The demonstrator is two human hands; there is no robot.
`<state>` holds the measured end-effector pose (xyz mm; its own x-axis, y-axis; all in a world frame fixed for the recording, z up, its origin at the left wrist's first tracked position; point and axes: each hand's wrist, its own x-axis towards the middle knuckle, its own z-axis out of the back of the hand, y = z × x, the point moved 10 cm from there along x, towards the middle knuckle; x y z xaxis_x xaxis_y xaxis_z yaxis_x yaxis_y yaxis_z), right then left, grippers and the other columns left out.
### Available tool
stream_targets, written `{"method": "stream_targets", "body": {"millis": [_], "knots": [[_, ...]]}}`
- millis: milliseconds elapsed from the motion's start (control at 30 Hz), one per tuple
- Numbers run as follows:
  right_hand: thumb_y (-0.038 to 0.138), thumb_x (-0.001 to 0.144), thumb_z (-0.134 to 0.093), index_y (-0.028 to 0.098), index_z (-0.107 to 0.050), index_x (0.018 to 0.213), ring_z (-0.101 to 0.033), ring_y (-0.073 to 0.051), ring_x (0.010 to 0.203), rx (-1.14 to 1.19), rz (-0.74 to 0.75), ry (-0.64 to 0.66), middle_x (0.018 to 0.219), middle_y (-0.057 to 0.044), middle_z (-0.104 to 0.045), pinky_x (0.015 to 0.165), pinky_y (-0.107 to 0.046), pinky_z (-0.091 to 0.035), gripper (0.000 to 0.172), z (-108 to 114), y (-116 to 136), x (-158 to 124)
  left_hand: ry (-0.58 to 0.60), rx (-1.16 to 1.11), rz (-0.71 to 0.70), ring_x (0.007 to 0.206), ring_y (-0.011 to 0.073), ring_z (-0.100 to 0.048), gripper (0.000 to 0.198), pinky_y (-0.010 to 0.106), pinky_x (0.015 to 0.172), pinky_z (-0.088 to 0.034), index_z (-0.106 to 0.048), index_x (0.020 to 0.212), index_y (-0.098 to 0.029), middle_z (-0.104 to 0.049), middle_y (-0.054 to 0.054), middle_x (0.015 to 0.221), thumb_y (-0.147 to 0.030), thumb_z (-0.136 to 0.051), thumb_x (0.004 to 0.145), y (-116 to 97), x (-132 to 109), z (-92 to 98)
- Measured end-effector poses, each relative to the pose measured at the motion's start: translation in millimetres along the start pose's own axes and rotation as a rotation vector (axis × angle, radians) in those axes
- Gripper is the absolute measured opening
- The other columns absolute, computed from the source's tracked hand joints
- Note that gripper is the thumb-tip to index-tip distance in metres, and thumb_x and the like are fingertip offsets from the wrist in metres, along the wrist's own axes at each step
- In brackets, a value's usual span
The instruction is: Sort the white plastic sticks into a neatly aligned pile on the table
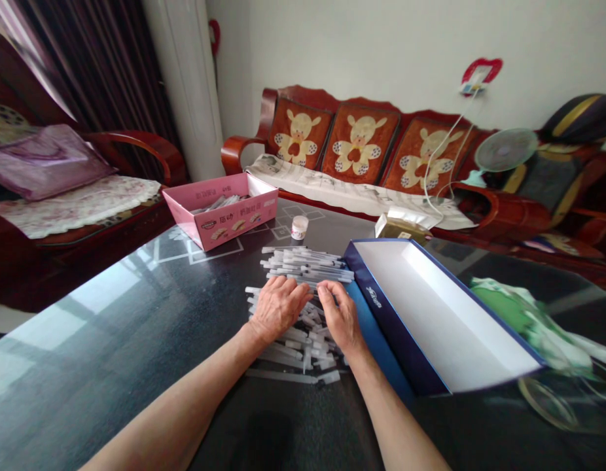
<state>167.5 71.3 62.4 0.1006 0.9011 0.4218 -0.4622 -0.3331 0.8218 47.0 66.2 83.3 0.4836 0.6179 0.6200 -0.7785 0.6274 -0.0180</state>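
Dark glass tabletop [136,340] runs beneath a heap of slim white sticks [303,268] directly under both hands; the left hand [278,307] and right hand [341,317] rest on it open, fingers slightly curved, gripping nothing. Just right of the right hand sits an open blue box [396,320]. Beyond the heap stand a small white jar [299,227], a pink carton [219,212] farther left, and a red wooden sofa [356,144].

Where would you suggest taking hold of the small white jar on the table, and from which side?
I'd grip the small white jar around its round body, coming down from above. It stands upright with room around it, while the pile of white sticks lies just in front, so a low approach from the near side would likely catch them.
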Motion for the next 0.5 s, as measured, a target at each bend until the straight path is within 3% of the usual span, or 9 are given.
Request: {"method": "stream_targets", "body": {"millis": [133, 300, 500], "knots": [[0.037, 0.088, -0.049, 0.019, -0.061, 0.074, -0.059, -0.018, 0.078, -0.036, 0.008, 0.045, 0.077, -0.003, -0.063, 0.075, -0.029, -0.045, 0.025, -4.0, -1.1, 1.3, 0.011, -0.003, -0.005, 0.07, 0.0174, -0.047, 0.028, 0.031, 0.068, -0.031, -0.061, 0.083, -0.021, -0.056, 0.002, 0.07, -0.036, -0.041, 0.095, -0.6, 0.3, -0.1], [0.034, 0.086, -0.05, 0.02, -0.061, 0.09, -0.06, -0.02, 0.086, -0.026, 0.009, -0.067, 0.087, -0.003, -0.065, 0.081, -0.032, -0.046, 0.017, 15.2, -10.2, 4.3, -0.034, -0.003, 0.006, 0.069, 0.0183, -0.047, 0.025, 0.032, 0.067, -0.033, -0.062, 0.09, -0.021, -0.056, 0.002, 0.07, -0.035, -0.042, 0.094, 2.4, -0.3, 3.7], [0.02, 0.077, -0.056, 0.021, -0.064, 0.082, -0.06, -0.021, 0.089, -0.126, 0.119, 0.125, 0.087, -0.004, -0.066, 0.085, -0.035, -0.046, 0.009, -3.3, 0.0, 2.7, -0.066, -0.152, -0.078, 0.08, 0.0185, -0.053, 0.025, 0.034, 0.077, -0.039, -0.057, 0.106, -0.017, -0.063, 0.006, 0.089, -0.014, -0.037, 0.091, -4.9, -0.6, 8.8]]}}
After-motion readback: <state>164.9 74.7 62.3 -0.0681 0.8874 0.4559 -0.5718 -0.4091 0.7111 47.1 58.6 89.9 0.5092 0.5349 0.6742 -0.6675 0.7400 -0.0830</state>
